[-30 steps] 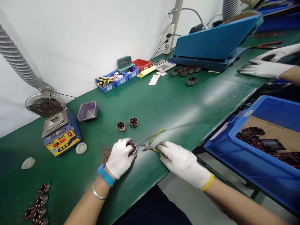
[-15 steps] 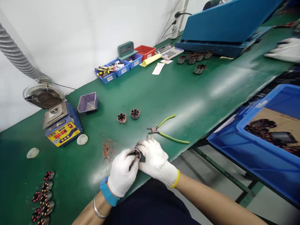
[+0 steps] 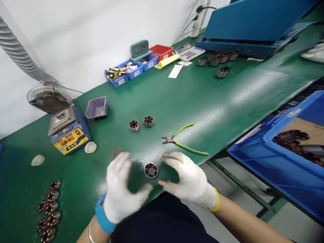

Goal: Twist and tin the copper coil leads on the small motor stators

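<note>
A ring-shaped motor stator [image 3: 151,170] with copper windings rests on the green bench between my two gloved hands, touched by neither. To its left is my left hand [image 3: 124,189], thumb and fingers spread, holding nothing. My right hand [image 3: 188,175] is on the other side, fingers apart and likewise holding nothing. Behind the left fingers lies a partly hidden heap of copper wire scraps [image 3: 116,152]. Cutting pliers [image 3: 173,138] with green handles lie spread beyond my right hand. Two more stators, one on the left [image 3: 134,125] and one on the right [image 3: 149,121], stand farther back.
Several stators [image 3: 52,208] line the left side near a blue-and-yellow solder pot [image 3: 71,135]. A purple tray [image 3: 97,108] sits behind it. Small blue bins [image 3: 136,72] stand along the wall. A large blue crate [image 3: 274,148] holds stators at right. Another person's gloved hand [image 3: 314,54] shows far right.
Both hands have let go of the stator and moved apart, left hand leftward and right hand rightward. The stator now lies flat on the bench. The view has shifted slightly.
</note>
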Demonstrator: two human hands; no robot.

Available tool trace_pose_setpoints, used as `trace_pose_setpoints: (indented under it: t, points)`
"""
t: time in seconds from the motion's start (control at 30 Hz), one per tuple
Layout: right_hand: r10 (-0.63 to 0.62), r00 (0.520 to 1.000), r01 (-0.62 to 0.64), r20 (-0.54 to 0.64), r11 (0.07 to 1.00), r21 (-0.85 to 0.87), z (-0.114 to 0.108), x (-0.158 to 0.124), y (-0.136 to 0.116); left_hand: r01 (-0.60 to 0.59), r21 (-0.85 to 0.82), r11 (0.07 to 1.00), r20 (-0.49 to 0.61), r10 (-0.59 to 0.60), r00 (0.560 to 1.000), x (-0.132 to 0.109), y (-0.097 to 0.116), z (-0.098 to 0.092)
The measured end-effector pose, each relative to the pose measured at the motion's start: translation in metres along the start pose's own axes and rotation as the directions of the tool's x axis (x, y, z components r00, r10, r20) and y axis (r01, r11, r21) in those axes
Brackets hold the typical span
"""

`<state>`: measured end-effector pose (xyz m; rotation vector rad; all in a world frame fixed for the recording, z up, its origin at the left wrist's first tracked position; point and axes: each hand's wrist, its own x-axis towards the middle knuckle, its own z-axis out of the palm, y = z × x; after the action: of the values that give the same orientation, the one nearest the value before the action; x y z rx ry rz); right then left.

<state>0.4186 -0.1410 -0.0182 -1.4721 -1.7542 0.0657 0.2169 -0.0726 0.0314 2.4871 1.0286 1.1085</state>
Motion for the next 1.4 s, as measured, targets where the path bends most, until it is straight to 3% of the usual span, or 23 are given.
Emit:
trace_pose_setpoints:
  t: [0.03,0.1,0.17,0.3,0.37,0.47,0.57,0.7,0.8,1.0,1.17,1.27,1.33,1.4]
  points:
    - [-0.045,0.999,0.044,0.009,0.998,0.035,-0.005,0.002,0.001,-0.13,0.045,0.991,0.169,0.12,0.978,0.004,0.006,0.001]
    - [-0.059,0.993,0.056,0.106,0.998,0.034,-0.008,0.009,0.005,-0.213,0.087,0.973,0.409,0.16,0.898,0.011,0.015,0.009]
    - [-0.023,0.962,0.045,0.271,0.996,-0.074,-0.005,0.016,0.01,-0.188,0.139,0.972,0.482,0.099,0.871,0.014,0.015,0.022]
    - [0.025,0.832,0.161,0.554,0.946,-0.283,-0.005,0.019,0.017,-0.104,0.126,0.987,0.463,0.035,0.886,0.007,-0.002,0.04]
    - [0.05,0.84,0.166,0.54,0.924,-0.344,-0.013,0.019,0.014,-0.076,0.08,0.994,0.444,0.033,0.896,0.002,-0.01,0.042]
    - [0.08,0.919,0.073,0.385,0.927,-0.367,-0.023,0.024,0.002,-0.051,0.037,0.998,0.418,0.031,0.908,-0.003,-0.016,0.042]
    - [0.1,0.931,0.029,0.35,0.938,-0.344,-0.015,0.029,-0.011,-0.063,0.01,0.998,0.393,0.054,0.918,-0.004,-0.019,0.044]
    - [-0.059,0.938,0.165,0.34,0.942,-0.293,0.004,0.022,-0.014,-0.043,-0.001,0.999,0.378,0.04,0.925,-0.004,-0.021,0.044]
    - [-0.182,0.933,0.268,0.31,0.927,-0.263,0.002,0.012,-0.011,-0.013,-0.008,1.0,0.404,0.015,0.915,-0.004,-0.022,0.043]
    - [-0.182,0.943,0.28,0.278,0.886,-0.369,-0.008,0.011,-0.007,0.022,0.052,0.998,0.482,-0.044,0.875,-0.001,-0.015,0.042]
    - [-0.115,0.952,0.22,0.285,0.902,-0.371,0.003,0.012,0.002,0.091,0.013,0.996,0.525,-0.084,0.847,0.003,-0.013,0.041]
    - [-0.042,0.926,0.157,0.374,0.947,-0.281,0.006,0.012,0.003,0.104,-0.029,0.994,0.574,-0.069,0.816,0.005,-0.014,0.04]
    - [0.126,0.876,-0.009,0.465,0.969,-0.245,0.004,0.016,-0.001,0.103,-0.042,0.994,0.608,-0.056,0.792,0.007,-0.015,0.038]
    - [0.334,0.758,-0.263,0.559,0.942,-0.206,-0.001,0.024,-0.005,0.113,-0.038,0.993,0.639,-0.063,0.767,0.009,-0.015,0.037]
